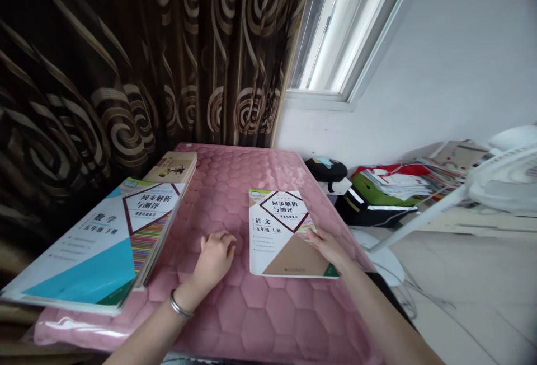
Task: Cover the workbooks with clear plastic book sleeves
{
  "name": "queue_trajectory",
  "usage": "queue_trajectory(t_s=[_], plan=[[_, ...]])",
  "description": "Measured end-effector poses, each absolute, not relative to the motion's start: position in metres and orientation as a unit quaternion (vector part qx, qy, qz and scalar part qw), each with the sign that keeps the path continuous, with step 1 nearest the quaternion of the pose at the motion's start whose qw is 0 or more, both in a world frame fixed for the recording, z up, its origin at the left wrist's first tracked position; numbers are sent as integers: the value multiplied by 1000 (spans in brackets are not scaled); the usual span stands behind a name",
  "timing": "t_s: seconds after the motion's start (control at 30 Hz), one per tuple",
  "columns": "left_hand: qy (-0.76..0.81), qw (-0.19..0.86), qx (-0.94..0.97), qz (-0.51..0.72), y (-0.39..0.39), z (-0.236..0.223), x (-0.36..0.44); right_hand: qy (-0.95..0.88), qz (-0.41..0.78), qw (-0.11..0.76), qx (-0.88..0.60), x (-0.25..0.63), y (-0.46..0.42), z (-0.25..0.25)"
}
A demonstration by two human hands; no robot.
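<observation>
Right hand [329, 248] grasping booklet [280, 247] by right edge; left hand [215, 257] loosely curled, apparently free, beside it.

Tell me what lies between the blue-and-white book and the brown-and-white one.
In the head view, the left hand and a stretch of pink cover lie between the blue-and-white book and the brown-and-white book.

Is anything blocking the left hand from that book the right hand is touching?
Nothing visible: only pink quilted surface shows between the left hand and the book, which the right hand touches at its right edge.
</observation>
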State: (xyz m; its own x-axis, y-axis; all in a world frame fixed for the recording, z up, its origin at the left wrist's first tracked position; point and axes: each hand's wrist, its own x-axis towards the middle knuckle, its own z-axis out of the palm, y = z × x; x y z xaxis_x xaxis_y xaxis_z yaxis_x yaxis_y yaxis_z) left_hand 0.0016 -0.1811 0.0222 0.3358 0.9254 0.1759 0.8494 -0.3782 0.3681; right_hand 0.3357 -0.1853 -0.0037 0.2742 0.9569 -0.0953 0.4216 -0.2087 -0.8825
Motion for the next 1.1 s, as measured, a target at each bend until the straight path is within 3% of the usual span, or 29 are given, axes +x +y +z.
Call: queue_trajectory(t_s=[0.17,0.6,1.1], plan=[[487,221,825,183,-213,26,12,-496,355,376,-697,335,-184,-7],[425,99,887,150,-215,11,24,-537,313,350,-701,331,-186,2],[516,242,803,173,-214,9,33,-549,288,362,-696,338,-185,-16]])
